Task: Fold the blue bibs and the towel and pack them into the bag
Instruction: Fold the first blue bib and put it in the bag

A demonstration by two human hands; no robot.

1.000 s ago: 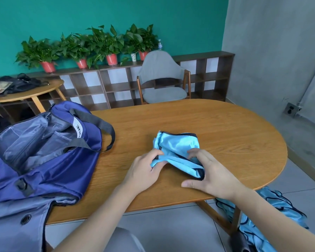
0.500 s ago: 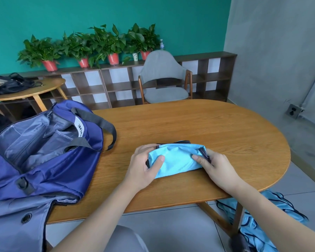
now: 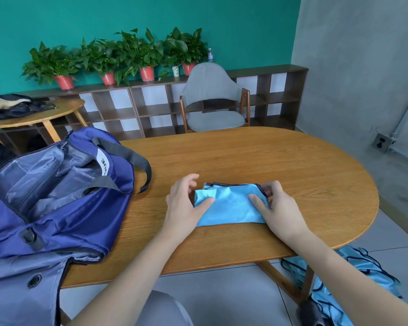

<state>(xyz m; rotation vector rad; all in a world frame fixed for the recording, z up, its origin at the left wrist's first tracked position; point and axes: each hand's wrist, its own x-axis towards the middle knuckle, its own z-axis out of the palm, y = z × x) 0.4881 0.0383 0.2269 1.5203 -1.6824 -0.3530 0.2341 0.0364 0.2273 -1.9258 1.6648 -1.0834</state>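
One light-blue fabric bib [image 3: 230, 204], folded small, lies on the wooden worktop [image 3: 280, 165] between left hand [image 3: 186, 203] and right hand [image 3: 278, 208]; both pinch its ends. Navy zip-open bag [image 3: 64, 189], left of the left hand, looks unpacked; more blue bibs [image 3: 353, 271] lie below the right forearm, towel unseen.

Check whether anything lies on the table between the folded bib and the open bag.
Nothing visible does. Bare table lies between the folded bib, held by both hands, and the bag; only the bag's own strap hangs that side.

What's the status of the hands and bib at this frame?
Left hand and right hand pinching folded blue bib ends, flat on table. Bag open at left. Path between clear.
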